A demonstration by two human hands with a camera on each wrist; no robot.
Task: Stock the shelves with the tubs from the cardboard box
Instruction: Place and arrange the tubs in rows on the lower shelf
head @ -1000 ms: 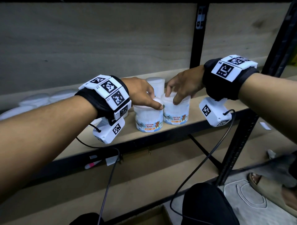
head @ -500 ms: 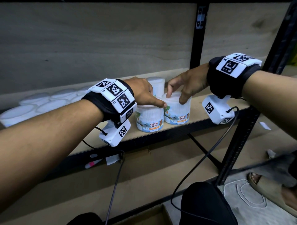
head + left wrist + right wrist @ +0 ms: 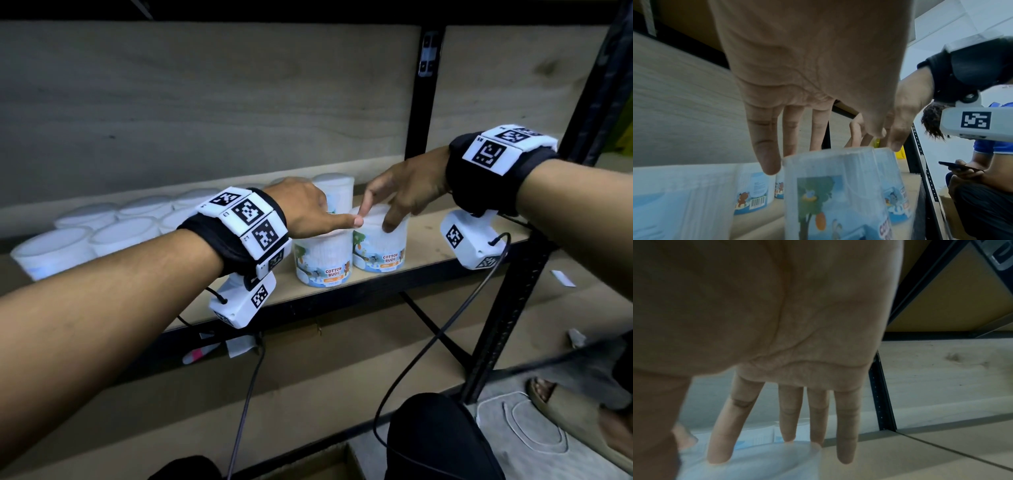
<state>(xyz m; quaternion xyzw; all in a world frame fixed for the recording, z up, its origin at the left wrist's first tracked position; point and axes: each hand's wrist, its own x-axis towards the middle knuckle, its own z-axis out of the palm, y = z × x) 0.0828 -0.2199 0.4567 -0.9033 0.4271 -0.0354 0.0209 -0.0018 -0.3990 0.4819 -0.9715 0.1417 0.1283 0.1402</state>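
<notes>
Two white "Cotton Buds" tubs stand side by side near the front edge of the wooden shelf [image 3: 445,240]. My left hand [image 3: 318,216] lies over the left tub [image 3: 323,260] with straight fingers [image 3: 766,154] reaching past its lid. My right hand [image 3: 397,198] rests its spread fingertips [image 3: 725,443] on the right tub [image 3: 380,246]. My left thumb tip meets my right index finger between the lids. In the wrist views the left tub [image 3: 838,194] and the right tub [image 3: 756,464] sit just below the fingers. Neither hand curls round a tub.
A third tub [image 3: 337,186] stands behind the pair, and several more tubs [image 3: 102,233] fill the shelf to the left. A black upright post [image 3: 513,308] bounds the shelf on the right. The cardboard box [image 3: 318,462] shows at the bottom edge. Another person [image 3: 982,186] crouches at right.
Both hands have eased from a curled hold on the lids to straight, spread fingers. The two tubs stand where they were on the shelf.
</notes>
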